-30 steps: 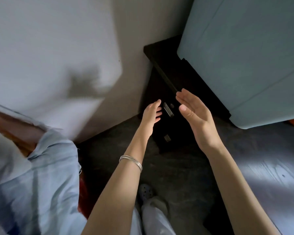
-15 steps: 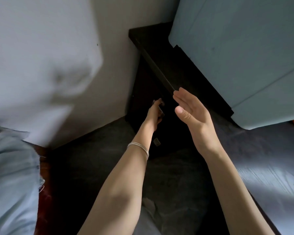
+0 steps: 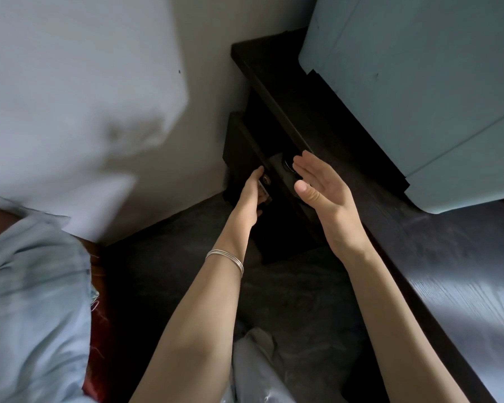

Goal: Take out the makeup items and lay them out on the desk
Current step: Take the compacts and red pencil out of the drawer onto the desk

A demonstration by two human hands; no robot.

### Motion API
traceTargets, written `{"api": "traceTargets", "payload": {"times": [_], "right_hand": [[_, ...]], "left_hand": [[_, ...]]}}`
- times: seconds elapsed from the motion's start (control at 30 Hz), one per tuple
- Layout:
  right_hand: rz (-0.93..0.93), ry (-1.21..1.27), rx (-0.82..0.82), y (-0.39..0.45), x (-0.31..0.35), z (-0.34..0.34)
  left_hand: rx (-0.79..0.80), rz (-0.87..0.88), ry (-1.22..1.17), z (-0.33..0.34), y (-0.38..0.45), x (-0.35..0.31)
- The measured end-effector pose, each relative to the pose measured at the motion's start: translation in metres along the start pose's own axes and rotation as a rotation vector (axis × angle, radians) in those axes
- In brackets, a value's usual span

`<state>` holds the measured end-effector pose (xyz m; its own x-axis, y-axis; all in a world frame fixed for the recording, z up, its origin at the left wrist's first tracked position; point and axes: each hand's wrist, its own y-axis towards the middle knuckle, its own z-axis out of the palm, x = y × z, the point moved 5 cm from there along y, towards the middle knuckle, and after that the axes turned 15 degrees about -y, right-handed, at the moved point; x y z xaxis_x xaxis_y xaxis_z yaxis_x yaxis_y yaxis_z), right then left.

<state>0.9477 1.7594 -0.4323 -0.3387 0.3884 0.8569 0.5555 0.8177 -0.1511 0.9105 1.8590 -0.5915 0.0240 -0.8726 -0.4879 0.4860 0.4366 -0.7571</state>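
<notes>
Below, left hand (image 3: 252,196) grips the drawer (image 3: 277,181) handle; right hand (image 3: 320,187) hovers released just beside.

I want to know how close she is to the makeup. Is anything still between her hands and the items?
Yes. No makeup items are visible; the dark drawer under the desk is only slightly open. The left hand grips its metal handle, while the right hand hovers open beside it.

head cam | steep downward look | near both forearms | faces dark desk (image 3: 463,286) and floor
</notes>
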Motion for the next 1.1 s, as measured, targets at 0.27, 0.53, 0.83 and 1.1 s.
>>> {"api": "traceTargets", "payload": {"times": [0.27, 0.53, 0.83, 1.1], "right_hand": [[0.011, 0.010, 0.033, -0.019, -0.003, 0.019], [0.027, 0.029, 0.016, -0.032, -0.005, 0.035], [0.056, 0.071, 0.007, -0.036, -0.002, 0.046], [0.044, 0.107, 0.046, -0.031, 0.005, 0.041]], "left_hand": [[0.026, 0.061, 0.129, -0.045, -0.019, -0.005], [0.111, 0.139, 0.204, -0.078, -0.033, -0.013], [0.094, 0.130, 0.211, -0.111, -0.041, -0.017], [0.096, 0.113, 0.249, -0.106, -0.067, -0.027]]}}
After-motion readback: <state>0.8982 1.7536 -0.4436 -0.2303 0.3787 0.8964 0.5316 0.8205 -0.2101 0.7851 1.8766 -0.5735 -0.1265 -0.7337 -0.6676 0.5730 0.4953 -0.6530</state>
